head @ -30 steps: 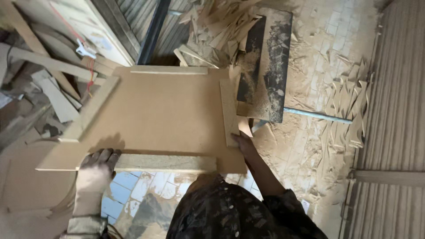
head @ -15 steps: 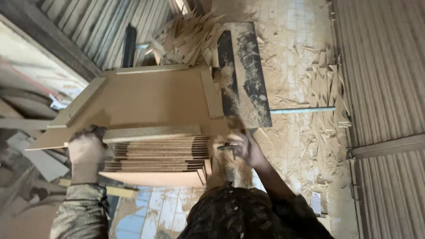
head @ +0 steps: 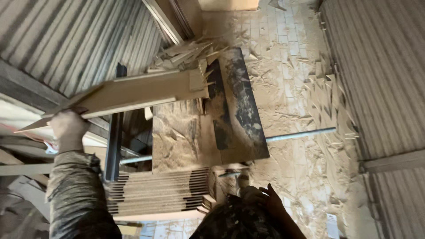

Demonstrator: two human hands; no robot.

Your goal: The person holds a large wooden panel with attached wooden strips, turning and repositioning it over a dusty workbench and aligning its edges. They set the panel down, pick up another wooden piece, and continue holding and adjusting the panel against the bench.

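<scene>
Up at the left, the left hand (head: 67,126) is closed around the near end of a flat fibreboard panel (head: 137,94), holding it tilted in the air above the saw table (head: 208,119). The panel's far end reaches over the table's back edge, close to a heap of wood offcuts (head: 186,53) piled there. The right hand (head: 268,201) hangs low, just in front of the table, fingers loosely spread and gripping nothing. A stack of cut boards (head: 159,192) lies just in front of the table, beside that hand, its layered edges facing the person. Sawdust coats the table top. A grey metal rod (head: 301,133) sticks out from the table's right side over the dusty tiled floor (head: 287,88). Corrugated metal walls (head: 380,88) stand to either side of the table.
</scene>
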